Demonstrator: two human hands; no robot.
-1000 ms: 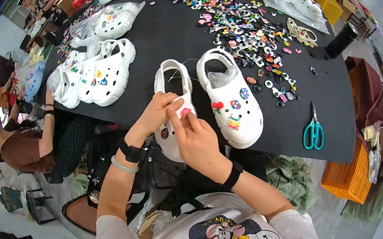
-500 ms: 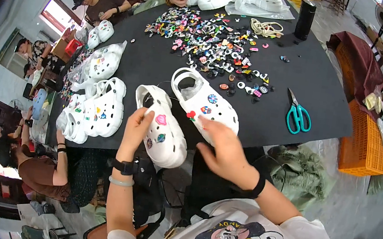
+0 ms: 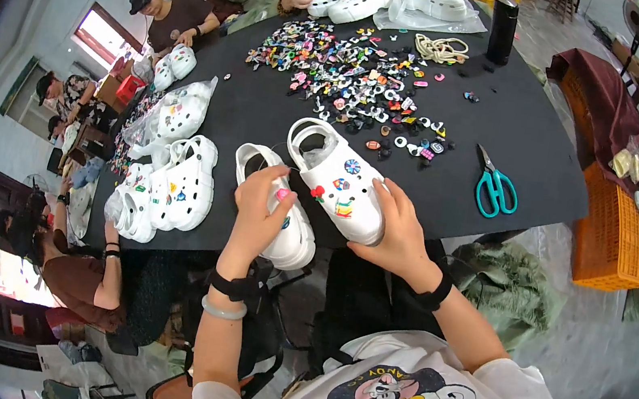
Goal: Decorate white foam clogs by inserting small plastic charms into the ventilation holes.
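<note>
Two white clogs sit at the table's near edge, joined by a thin clear tie. The right clog (image 3: 329,170) has blue, red and multicoloured charms on its upper. My right hand (image 3: 401,231) wraps the right side of its toe, thumb under the front. On the left clog (image 3: 295,237) my left hand (image 3: 256,211) lies over the upper, fingers bent round it, hiding most of its charms. A pink charm (image 3: 282,193) shows between thumb and forefinger, and a blue-green one sits lower down.
Loose shoe charms (image 3: 345,72) are heaped across the black table (image 3: 451,193). Teal-handled scissors (image 3: 494,190) lie at right, a black bottle (image 3: 502,31) beyond. More white clogs (image 3: 183,184) stand at left. Co-workers sit around; an orange crate (image 3: 613,233) is off the right edge.
My left hand has shifted from the left clog's side onto its upper. My right hand has moved from over the right clog to its toe side, uncovering a multicoloured charm.
</note>
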